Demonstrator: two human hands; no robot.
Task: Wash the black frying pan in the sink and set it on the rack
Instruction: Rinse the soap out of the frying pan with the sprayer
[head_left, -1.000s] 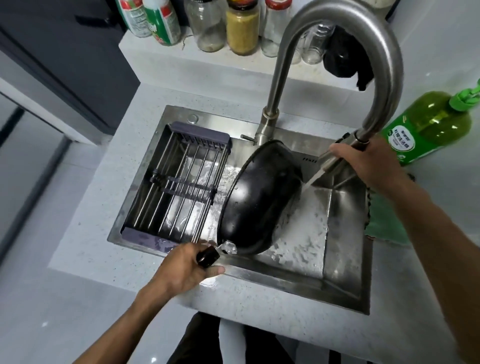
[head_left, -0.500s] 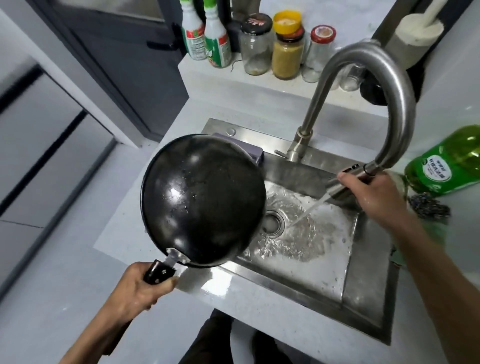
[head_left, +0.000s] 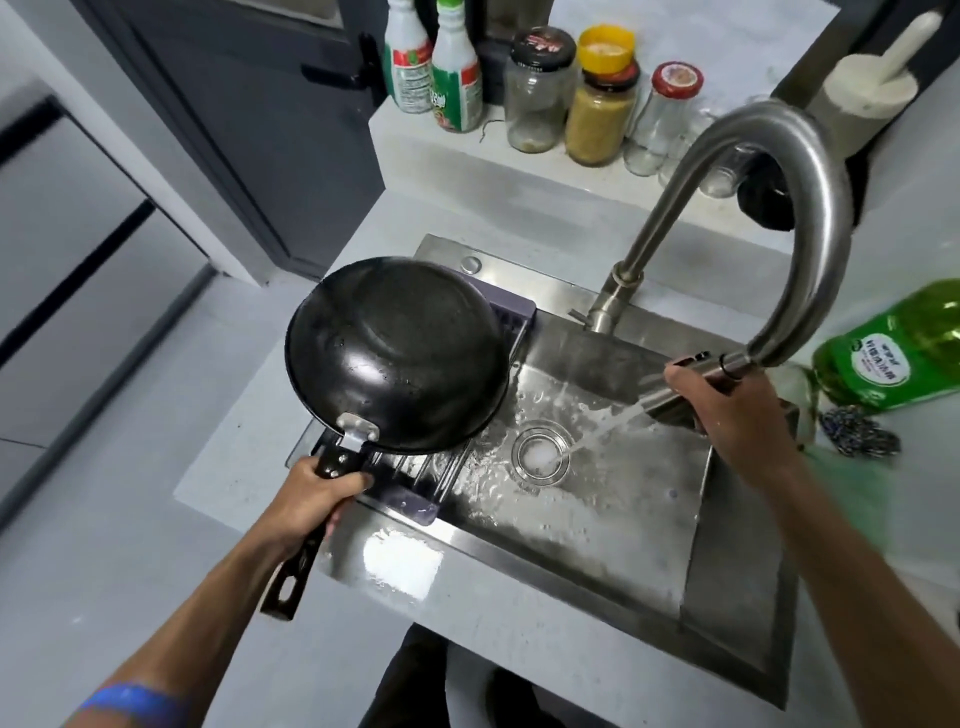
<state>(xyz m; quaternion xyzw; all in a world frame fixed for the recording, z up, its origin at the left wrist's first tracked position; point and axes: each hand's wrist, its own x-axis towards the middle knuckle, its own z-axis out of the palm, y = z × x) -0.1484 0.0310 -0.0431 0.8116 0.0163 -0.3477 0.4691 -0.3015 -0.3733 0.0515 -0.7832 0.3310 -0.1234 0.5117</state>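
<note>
Presently, left hand (head_left: 317, 493) clenched the inverted black frying pan (head_left: 397, 353) by its handle over the left-side rack (head_left: 415, 512), right hand (head_left: 737, 410) wrapped round the running faucet sprayer (head_left: 675, 400); lowering level advised.

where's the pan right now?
In the head view, the black frying pan is bottom-up over the rack at the sink's left end, held by its handle in the left hand, clear of the faucet's water stream.
</note>
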